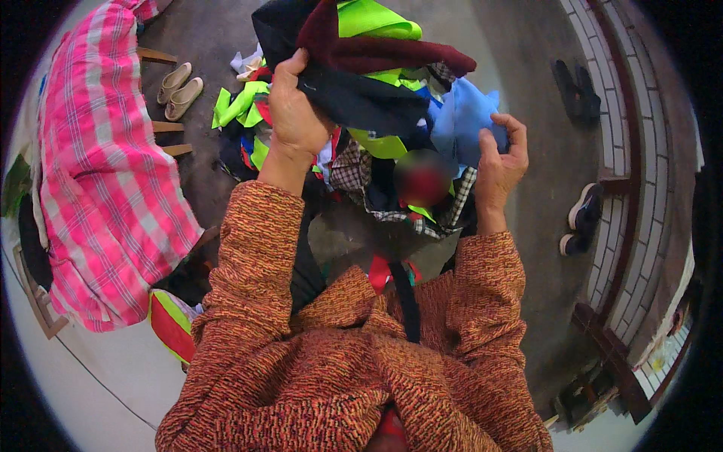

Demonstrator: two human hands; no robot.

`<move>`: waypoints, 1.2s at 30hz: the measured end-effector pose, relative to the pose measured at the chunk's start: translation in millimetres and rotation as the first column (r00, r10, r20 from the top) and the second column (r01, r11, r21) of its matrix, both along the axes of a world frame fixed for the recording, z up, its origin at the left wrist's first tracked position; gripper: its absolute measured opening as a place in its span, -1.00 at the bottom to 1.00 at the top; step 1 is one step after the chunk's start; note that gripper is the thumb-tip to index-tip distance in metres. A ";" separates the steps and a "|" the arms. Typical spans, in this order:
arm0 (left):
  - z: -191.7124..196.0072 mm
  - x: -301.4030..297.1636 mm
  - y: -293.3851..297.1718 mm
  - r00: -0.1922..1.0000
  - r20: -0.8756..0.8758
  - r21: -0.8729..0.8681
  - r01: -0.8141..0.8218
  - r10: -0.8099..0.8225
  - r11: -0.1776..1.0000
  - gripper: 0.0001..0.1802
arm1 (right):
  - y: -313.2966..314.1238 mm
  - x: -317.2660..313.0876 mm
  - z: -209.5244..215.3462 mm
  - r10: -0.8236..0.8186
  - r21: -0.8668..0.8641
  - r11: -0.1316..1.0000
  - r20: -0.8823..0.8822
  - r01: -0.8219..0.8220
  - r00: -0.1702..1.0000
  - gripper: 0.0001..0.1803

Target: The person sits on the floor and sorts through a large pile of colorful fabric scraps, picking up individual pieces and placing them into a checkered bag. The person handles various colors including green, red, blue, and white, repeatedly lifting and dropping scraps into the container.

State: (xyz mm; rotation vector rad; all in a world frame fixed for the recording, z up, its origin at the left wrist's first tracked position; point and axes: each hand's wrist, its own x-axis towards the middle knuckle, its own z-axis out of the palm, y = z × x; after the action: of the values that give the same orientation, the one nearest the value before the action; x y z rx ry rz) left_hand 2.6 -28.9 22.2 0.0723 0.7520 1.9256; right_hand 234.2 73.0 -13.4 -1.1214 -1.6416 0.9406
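My left hand [296, 113] is closed on a piece of dark navy cloth [369, 98], thumb on top and fingers hidden beneath. A maroon cloth strip [399, 56] lies across that dark piece. Opposite it, my right hand [503, 162] pinches the edge of a light blue cloth [463, 113] between thumb and bent fingers. Below and behind both hands spreads a heap of fabric scraps, among them neon yellow-green cloth [376, 21], brown checked cloth [351, 167] and black-and-white checked cloth [465, 194]. A round patch over the heap is blurred.
A pink plaid cloth [113, 166] drapes over furniture with wooden legs at the left. Beige shoes [181, 92] stand beside it. Dark shoes [578, 92] and black-and-white shoes [584, 218] sit along the white brick wall [614, 120] at the right.
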 end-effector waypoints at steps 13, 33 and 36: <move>-8.6 1.8 7.5 0.992 -0.108 -0.022 -0.065 0.062 0.998 -0.57 | 2.1 6.6 0.0 0.014 -0.202 0.975 -0.385 -0.099 0.923 -0.73; -44.3 38.8 -4.5 0.469 -0.777 -0.319 0.283 -0.421 0.905 -0.61 | -16.8 -19.7 -5.0 0.511 -0.357 0.769 -0.156 -0.530 0.845 -0.51; -30.1 61.3 9.9 0.366 -0.816 -0.313 0.371 -0.448 0.874 -0.46 | -22.5 -18.2 -13.9 0.510 -0.194 0.857 0.176 -0.478 0.842 -0.44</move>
State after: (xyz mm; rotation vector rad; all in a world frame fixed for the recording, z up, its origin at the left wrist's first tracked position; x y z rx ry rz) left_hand 63.9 -19.1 -7.9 1.1973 1.3255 1.2456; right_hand 216.0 50.5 -27.3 -0.9303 -2.1380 1.3173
